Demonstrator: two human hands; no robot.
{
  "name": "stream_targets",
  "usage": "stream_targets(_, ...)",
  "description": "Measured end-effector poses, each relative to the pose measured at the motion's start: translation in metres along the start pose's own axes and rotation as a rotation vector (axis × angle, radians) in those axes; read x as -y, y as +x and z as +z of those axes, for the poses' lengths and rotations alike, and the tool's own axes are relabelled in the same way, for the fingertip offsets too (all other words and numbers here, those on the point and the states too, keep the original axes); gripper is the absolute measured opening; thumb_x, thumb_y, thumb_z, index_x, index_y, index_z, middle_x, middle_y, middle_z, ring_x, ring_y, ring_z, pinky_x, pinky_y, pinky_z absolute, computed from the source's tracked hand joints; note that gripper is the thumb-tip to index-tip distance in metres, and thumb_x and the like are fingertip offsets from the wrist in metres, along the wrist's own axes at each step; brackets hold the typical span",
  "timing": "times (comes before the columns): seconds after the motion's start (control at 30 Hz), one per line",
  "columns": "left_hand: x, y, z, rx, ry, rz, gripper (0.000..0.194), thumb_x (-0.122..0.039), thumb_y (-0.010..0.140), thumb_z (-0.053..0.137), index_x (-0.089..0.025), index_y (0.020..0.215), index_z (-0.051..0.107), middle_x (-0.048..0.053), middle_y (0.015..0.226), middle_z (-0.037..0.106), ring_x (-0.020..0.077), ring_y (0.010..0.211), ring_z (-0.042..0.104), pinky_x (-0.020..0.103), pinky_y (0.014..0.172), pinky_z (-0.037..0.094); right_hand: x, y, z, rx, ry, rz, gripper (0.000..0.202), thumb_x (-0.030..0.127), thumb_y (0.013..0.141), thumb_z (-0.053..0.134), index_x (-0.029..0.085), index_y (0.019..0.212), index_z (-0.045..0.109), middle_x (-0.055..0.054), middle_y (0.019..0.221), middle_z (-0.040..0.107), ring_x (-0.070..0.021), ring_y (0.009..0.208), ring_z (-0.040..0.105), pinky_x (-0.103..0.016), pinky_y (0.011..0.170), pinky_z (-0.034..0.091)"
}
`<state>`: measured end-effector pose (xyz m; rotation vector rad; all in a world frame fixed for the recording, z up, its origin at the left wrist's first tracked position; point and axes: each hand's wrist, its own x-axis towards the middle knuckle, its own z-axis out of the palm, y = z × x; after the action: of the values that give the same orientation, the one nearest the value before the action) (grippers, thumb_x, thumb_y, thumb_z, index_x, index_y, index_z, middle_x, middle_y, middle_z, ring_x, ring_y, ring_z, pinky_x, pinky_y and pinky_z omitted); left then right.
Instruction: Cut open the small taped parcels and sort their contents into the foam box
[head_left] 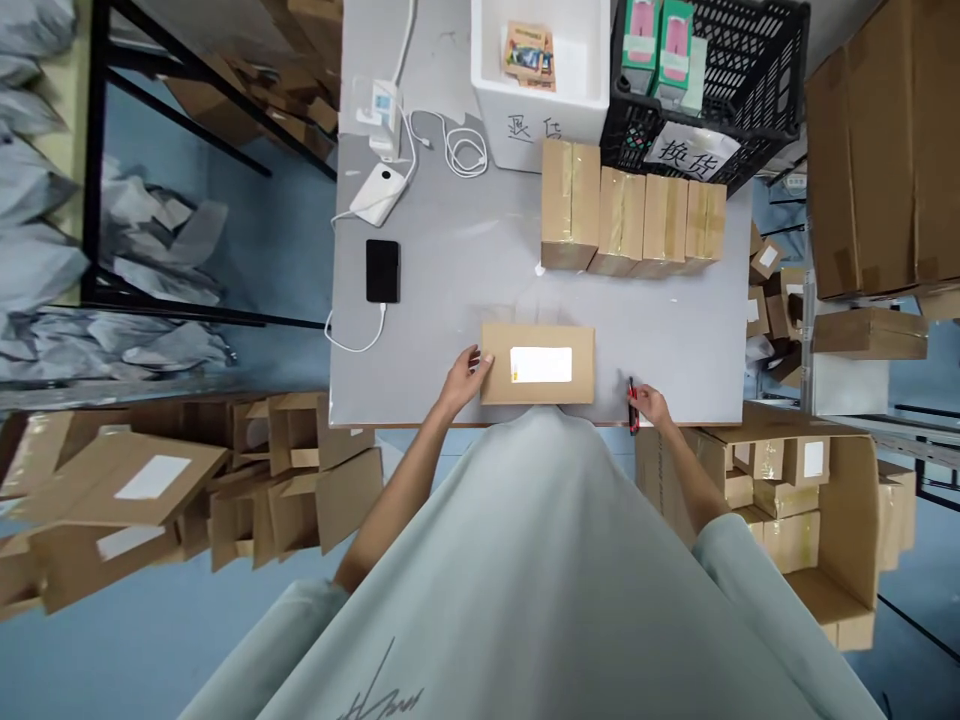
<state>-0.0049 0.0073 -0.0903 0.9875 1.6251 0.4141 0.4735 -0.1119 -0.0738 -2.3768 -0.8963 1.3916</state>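
A closed cardboard box [538, 394] with a white label on top lies near the front edge of the grey table [450, 250]. Against its left end rests my left hand [465, 380], thumb on the top and the other fingers apart. My right hand [651, 404] is closed on a red and black cutter [633, 408] at the table's front edge, to the right of the box. The cutter points away from me, apart from the box.
Cardboard boxes [570, 205] stand in a row behind, before a white bin [540, 125] and a black crate [761, 110]. A black phone [382, 271], a power bank [378, 193] and cables lie left. Cartons [847, 520] stand right of me, open boxes [292, 445] left.
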Motion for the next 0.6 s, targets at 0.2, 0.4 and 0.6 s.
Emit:
stream_targets(0.2,-0.012,0.022,0.004,0.117,-0.189,-0.006,0.071,-0.074,0.108,0.058,-0.017,0.146,0.074,0.021,0.157,0.072,0.0367,0.146,0.067,0.051,0.13,0.048,0.07,0.018,0.045,0.002,0.27,-0.005,0.038,0.06,0.094,0.079,0.022,0.098,0.071,-0.005,0.103,0.084,-0.0166,0.074,0.074,-0.03,0.075,0.065)
stream_targets(0.4,-0.033,0.027,0.007,0.104,-0.234,0.026,0.077,-0.086,0.106,0.051,-0.02,0.13,0.082,0.02,0.146,0.079,0.0395,0.144,0.068,0.054,0.126,0.051,0.134,0.027,0.063,0.01,0.414,-0.006,0.036,0.053,0.109,0.066,0.021,0.094,0.069,-0.009,0.103,0.086,-0.0098,0.052,0.065,-0.024,0.053,0.055)
stream_targets(0.6,-0.042,-0.008,-0.006,-0.017,-0.235,0.137,0.08,-0.085,0.11,0.046,-0.018,0.14,0.078,0.017,0.147,0.078,0.0382,0.142,0.069,0.053,0.128,0.05,0.153,-0.006,0.051,0.006,0.481,-0.097,0.035,0.055,0.105,0.076,0.021,0.102,0.071,-0.007,0.107,0.088,-0.0091,0.055,0.069,-0.022,0.056,0.058)
